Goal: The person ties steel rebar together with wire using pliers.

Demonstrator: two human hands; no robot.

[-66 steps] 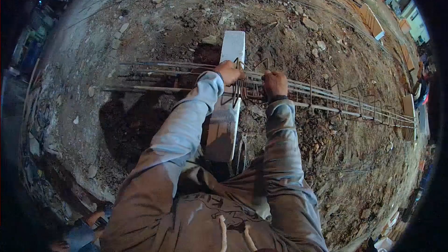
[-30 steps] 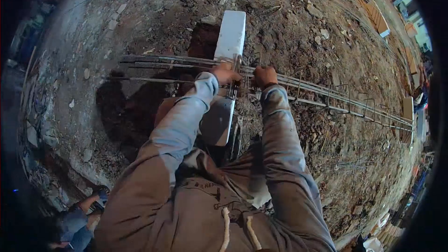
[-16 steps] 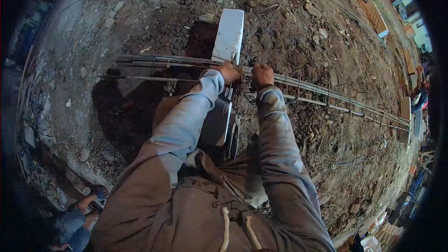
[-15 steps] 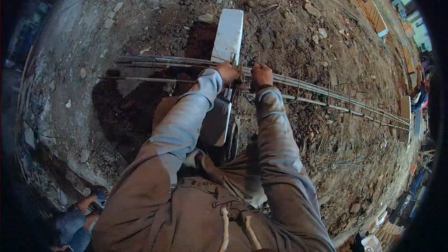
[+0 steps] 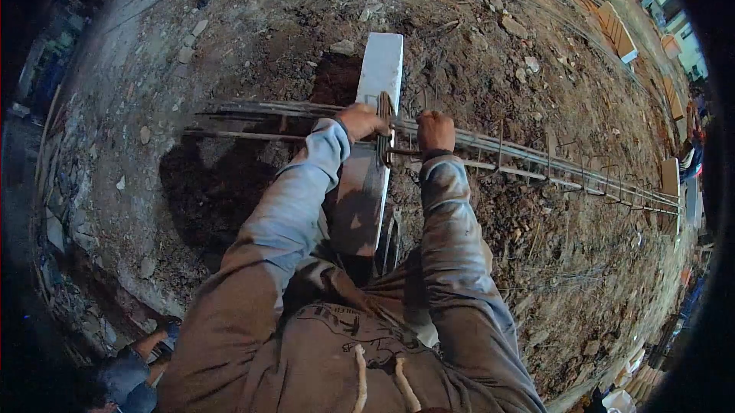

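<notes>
Long steel rebars point(image 5: 521, 151) run crosswise over a pale block point(image 5: 380, 65) that lies lengthwise in front of me. My left hand point(image 5: 363, 121) is closed on a bundle of bent steel stirrups point(image 5: 385, 128), which stands upright around the bars above the block. Just right of the bundle, my right hand point(image 5: 436, 131) makes a fist over the rebars; its fingers appear wrapped around a bar, though the grip itself is partly hidden. More stirrups point(image 5: 568, 164) hang spaced apart along the bars to the right.
The bars' far end rests at another block point(image 5: 671, 183) on the right. Rough soil with loose stones point(image 5: 513, 26) surrounds me. Another person point(image 5: 130, 375) is at the lower left, and a person point(image 5: 693, 154) is at the far right edge. More blocks point(image 5: 617, 30) lie at the upper right.
The stirrup bundle now stands more upright and shows clearly by my left hand, which has shifted slightly left. My right hand has moved slightly right and down, widening the gap between the hands.
</notes>
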